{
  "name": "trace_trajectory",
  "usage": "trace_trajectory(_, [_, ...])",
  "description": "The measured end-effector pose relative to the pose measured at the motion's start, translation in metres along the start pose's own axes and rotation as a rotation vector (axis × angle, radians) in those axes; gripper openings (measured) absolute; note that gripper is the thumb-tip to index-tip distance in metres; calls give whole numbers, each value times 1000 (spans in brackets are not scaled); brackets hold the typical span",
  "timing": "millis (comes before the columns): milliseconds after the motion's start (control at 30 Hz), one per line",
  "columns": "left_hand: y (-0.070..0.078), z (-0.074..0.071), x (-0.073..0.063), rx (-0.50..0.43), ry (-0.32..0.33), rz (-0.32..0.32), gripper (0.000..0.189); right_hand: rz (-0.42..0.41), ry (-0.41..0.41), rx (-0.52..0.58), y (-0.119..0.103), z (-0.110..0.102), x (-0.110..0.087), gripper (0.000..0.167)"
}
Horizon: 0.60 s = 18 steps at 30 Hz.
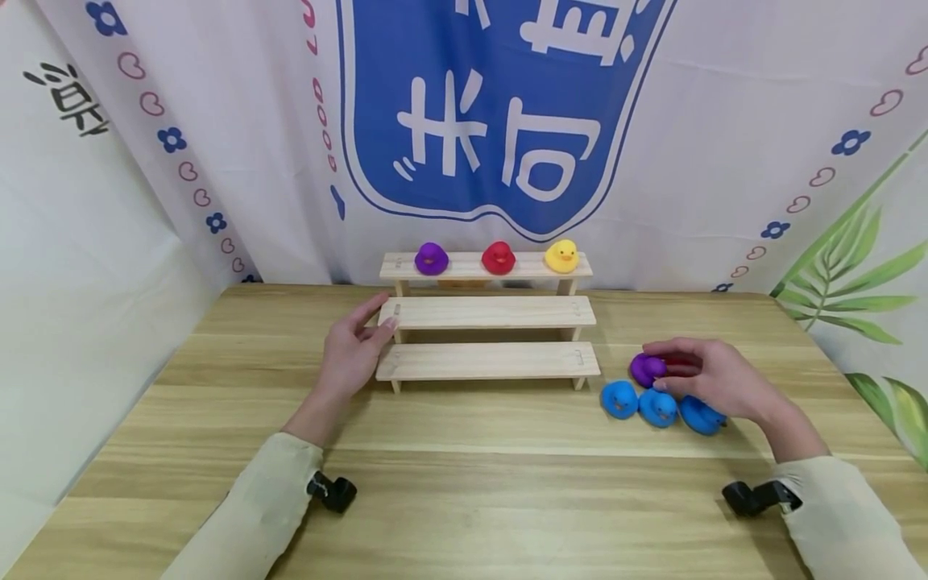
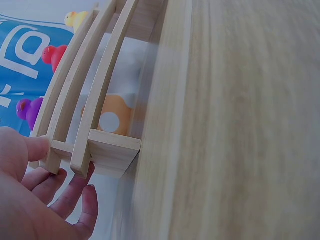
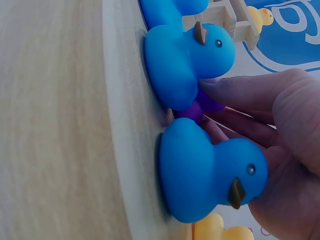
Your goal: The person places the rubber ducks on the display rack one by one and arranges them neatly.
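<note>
My left hand [image 1: 351,350] grips the left end of a three-tier wooden stand [image 1: 486,312], thumb over the middle step and fingers beneath, as the left wrist view shows. On its top step sit a purple rubber duck [image 1: 431,259], a red one [image 1: 498,258] and a yellow one [image 1: 561,256]. To the stand's right, my right hand [image 1: 725,379] has thumb and fingers around another purple rubber duck [image 1: 645,369] on the table. Three blue ducks [image 1: 619,400] lie in front of it, partly hiding it in the right wrist view. A bit of red shows between the right fingers.
The wood-grain table [image 1: 464,499] runs back to a white curtain [image 1: 725,161] with a blue printed panel. Yellow rubber [image 3: 215,230] shows at the right wrist view's bottom edge. Behind the stand is an orange shape with a white spot [image 2: 117,107].
</note>
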<state>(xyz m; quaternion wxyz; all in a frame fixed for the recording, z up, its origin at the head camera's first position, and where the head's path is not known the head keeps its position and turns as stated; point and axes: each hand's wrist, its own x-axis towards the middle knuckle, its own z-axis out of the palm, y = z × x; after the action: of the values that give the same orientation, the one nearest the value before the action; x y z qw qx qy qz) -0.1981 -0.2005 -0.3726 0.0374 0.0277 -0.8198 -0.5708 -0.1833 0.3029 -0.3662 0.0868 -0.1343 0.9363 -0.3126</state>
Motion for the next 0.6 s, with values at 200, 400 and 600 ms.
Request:
trace_trajectory(200, [1, 0, 0, 2, 3, -6, 55, -18, 16, -23, 0, 1, 2, 49])
trace_trajectory(400, [2, 0, 0, 4, 8, -8, 54, -16, 40, -59, -2, 2, 3, 48])
trace_trajectory(600, [2, 0, -1, 8, 6, -8, 54, -10, 61, -52, -4, 2, 4, 50])
